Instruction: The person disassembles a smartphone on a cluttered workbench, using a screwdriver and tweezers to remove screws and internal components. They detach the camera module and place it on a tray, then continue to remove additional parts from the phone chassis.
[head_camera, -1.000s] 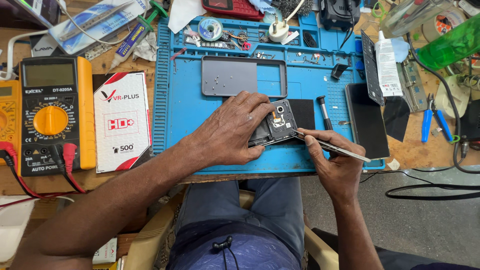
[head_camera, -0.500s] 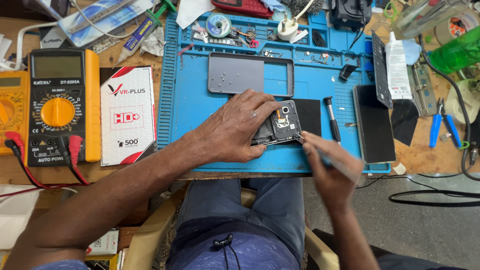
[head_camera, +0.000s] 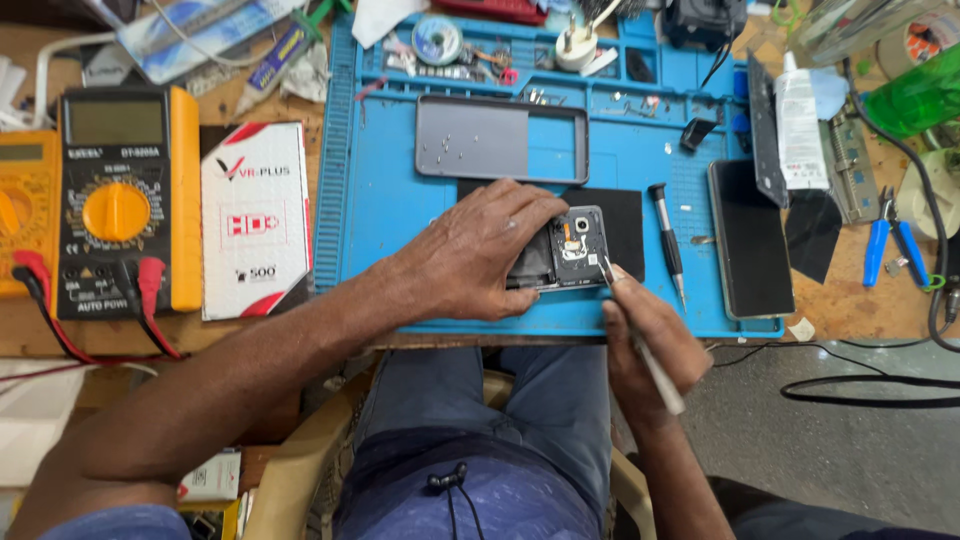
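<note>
A blue work mat (head_camera: 400, 210) fills the frame's centre. At its lower middle the left hand (head_camera: 480, 255) presses down on an opened phone (head_camera: 570, 250), gripping it. Just right, the right hand (head_camera: 650, 345) pinches a thin tool (head_camera: 650, 362), tip touching the phone's edge.

We're at a phone repair workshop bench. Blue repair mat (head_camera: 400, 200) on a wooden tabletop (head_camera: 850, 310), yellow multimeter (head_camera: 120, 200) with probe leads, precision screwdriver (head_camera: 668, 240), blue pliers (head_camera: 895, 235), an opened phone (head_camera: 570, 250), loose screws in the mat trays.
</note>
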